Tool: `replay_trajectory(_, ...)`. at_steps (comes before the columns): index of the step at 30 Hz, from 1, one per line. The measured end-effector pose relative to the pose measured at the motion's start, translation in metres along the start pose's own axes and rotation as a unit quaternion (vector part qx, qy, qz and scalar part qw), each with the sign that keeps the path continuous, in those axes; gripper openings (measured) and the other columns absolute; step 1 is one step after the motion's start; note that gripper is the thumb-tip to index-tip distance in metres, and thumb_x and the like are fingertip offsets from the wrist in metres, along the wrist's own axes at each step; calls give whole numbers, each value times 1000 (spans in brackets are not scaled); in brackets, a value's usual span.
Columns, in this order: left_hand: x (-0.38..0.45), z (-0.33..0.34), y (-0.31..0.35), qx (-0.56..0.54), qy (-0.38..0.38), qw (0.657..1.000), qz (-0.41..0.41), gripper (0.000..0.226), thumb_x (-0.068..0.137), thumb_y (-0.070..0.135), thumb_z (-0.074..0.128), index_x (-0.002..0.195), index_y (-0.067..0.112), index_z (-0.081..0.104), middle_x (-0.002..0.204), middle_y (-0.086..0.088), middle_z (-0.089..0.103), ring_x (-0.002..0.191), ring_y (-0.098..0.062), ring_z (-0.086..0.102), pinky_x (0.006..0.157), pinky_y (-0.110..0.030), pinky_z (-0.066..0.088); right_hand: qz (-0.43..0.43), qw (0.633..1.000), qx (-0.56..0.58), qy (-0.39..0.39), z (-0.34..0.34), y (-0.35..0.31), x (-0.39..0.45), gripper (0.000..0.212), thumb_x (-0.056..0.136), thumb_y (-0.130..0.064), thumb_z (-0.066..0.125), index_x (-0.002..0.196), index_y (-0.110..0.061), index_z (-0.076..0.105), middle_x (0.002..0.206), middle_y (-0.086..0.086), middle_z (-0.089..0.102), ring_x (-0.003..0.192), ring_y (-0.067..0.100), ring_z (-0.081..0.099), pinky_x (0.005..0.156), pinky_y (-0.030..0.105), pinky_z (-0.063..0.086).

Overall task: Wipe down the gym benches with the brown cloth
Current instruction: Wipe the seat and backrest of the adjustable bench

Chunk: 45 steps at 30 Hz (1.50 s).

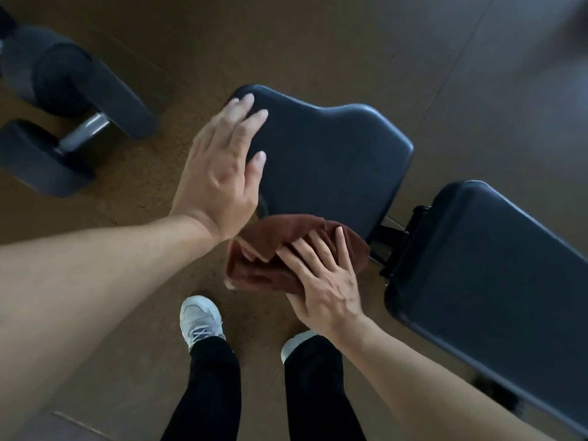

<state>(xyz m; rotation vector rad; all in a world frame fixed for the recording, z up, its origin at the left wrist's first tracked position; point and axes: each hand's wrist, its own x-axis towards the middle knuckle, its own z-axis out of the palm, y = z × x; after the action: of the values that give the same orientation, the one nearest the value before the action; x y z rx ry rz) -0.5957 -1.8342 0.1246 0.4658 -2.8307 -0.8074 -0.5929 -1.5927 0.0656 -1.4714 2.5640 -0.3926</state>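
A dark blue padded bench seat (331, 157) stands in the middle, with the long back pad (496, 268) of the same bench to its right. My left hand (219, 173) lies flat with fingers apart on the seat's left edge. My right hand (324, 281) presses the bunched brown cloth (264, 253) against the seat's near edge, fingers spread over the cloth. Part of the cloth hangs below the seat.
A black dumbbell (73, 135) with a metal handle lies on the brown floor at the left, a dark rounded object behind it. My two feet in white shoes (200, 319) stand just in front of the bench. The black frame joint (404, 246) sits between the pads.
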Motion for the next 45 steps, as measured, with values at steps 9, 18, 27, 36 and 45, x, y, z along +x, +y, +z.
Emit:
replay_trajectory(9, 66, 15, 38, 48, -9, 973, -226, 57, 106, 48, 26, 157, 22, 26, 169, -4, 14, 156, -20, 3, 124, -56, 3, 335, 932, 127, 45, -36, 63, 130, 61, 106, -56, 15, 162, -36, 20, 172, -13, 10, 158, 9, -7, 127, 47, -12)
replay_trajectory(18, 58, 36, 45, 155, -236, 913, -296, 133, 72, 93, 44, 142, 25, -46, 147, 0, -56, 143, -28, -43, 119, -68, 2, 568, 770, 271, 103, -71, 126, 146, 58, 105, -60, 25, 147, -28, 50, 151, -1, 48, 139, 28, 44, 114, 47, 36)
replay_trajectory(27, 57, 32, 51, 165, -248, 908, -296, 136, 70, 92, 47, 140, 24, -47, 149, -2, -53, 145, -30, -39, 120, -66, 5, 723, 584, 356, 97, -27, -20, 45, 80, 91, -67, 24, 157, -23, 32, 148, 9, 56, 129, 34, 56, 109, 44, 43)
replay_trajectory(36, 58, 32, 52, 161, -260, 908, -287, 138, 65, 92, 49, 144, 26, -43, 152, 0, -51, 145, -28, -38, 118, -68, 6, 622, 686, 337, 169, -46, 98, 117, 70, 101, -58, 40, 160, -24, 25, 159, 4, 41, 139, 33, 47, 114, 45, 38)
replay_trajectory(45, 54, 35, 47, 168, -247, 917, -264, 137, 67, 90, 52, 145, 27, -41, 153, 0, -49, 146, -28, -37, 117, -68, 5, 518, 802, 249, 163, -41, 81, 98, 62, 101, -36, 53, 159, -32, 32, 170, -15, 17, 159, 17, 8, 119, 44, 33)
